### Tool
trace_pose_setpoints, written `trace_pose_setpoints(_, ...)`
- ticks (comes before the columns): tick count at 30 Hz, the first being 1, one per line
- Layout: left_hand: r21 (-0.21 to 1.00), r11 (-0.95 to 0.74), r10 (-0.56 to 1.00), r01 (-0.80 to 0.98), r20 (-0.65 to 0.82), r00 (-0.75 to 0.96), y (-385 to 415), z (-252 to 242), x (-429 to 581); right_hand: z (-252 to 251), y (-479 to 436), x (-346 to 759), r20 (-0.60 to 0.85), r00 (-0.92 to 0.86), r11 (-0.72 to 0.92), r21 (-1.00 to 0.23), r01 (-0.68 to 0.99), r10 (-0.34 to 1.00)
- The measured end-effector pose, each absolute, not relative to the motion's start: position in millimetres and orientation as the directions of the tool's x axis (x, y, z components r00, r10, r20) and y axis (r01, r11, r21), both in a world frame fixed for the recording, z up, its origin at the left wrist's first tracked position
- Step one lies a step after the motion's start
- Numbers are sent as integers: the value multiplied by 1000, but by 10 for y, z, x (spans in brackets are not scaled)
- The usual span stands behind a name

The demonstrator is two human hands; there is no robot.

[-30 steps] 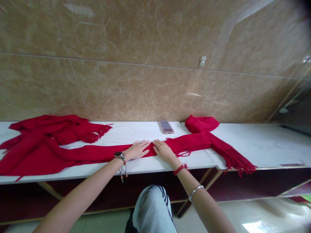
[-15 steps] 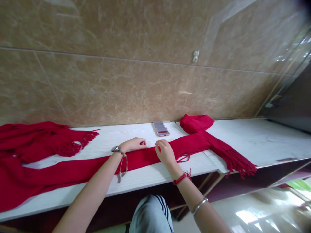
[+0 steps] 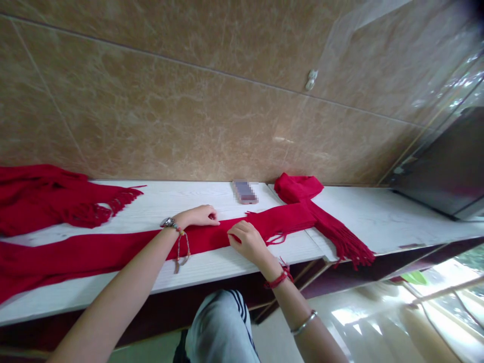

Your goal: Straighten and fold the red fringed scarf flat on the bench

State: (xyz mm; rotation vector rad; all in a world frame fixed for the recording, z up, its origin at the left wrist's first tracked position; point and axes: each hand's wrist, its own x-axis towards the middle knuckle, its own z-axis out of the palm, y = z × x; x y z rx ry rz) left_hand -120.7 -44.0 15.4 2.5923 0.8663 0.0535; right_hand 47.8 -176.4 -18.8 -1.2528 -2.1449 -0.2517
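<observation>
A long red scarf (image 3: 139,247) lies stretched along the white bench top. My left hand (image 3: 198,216) rests at its back edge, fingers curled and pressed together; what they grip, if anything, is too small to make out. Over the scarf's middle, just to the right, my right hand (image 3: 247,242) is closed in a loose pinch against the red cloth. Another red scarf (image 3: 298,188) is looped at the right, its fringed end (image 3: 351,242) hanging toward the front edge. Bunched red cloth (image 3: 49,199) with a fringe lies at the far left.
A phone (image 3: 245,192) lies behind my hands near the tiled wall (image 3: 170,121). The white bench top (image 3: 378,217) runs on to the right, toward a dark panel (image 3: 446,161). My knee (image 3: 219,327) is below the front edge.
The view has shifted and tilted. My right hand has moved from the scarf's back edge toward its middle. My left hand stays at the back edge.
</observation>
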Motion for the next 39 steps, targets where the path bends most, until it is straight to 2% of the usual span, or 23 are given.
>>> trace_pose_setpoints(6, 435, -686, 594, 583, -126, 794, -428, 160, -1193, -76, -1990, 772, 418, -484, 531, 5, 847, 769)
trace_pose_setpoints(10, 494, -642, 612, 586, -129, 780, -452, 167, -1161, 46, -1995, 867, 254, -537, 512, 163, 843, 804)
trace_pose_setpoints(15, 468, -650, 611, 598, -145, 778, -461, 163, -1159, 117, -1921, 783, 143, -620, 560, 310, 768, 771)
trace_pose_setpoints(19, 439, -672, 606, 596, -135, 784, -448, 158, -1173, 164, -1900, 710, 148, -663, 592, 339, 731, 733)
trace_pose_setpoints(25, 464, -664, 613, 586, -111, 782, -431, 117, -1160, 189, -1854, 615, 116, -709, 625, 389, 677, 696)
trace_pose_setpoints(34, 424, -702, 611, 572, -54, 790, -457, 143, -1146, 2, -1784, 772, 268, -757, 650, 393, 651, 596)
trace_pose_setpoints(39, 402, -705, 617, 584, -56, 785, -461, 117, -1128, -70, -1765, 845, 385, -740, 659, 342, 670, 552)
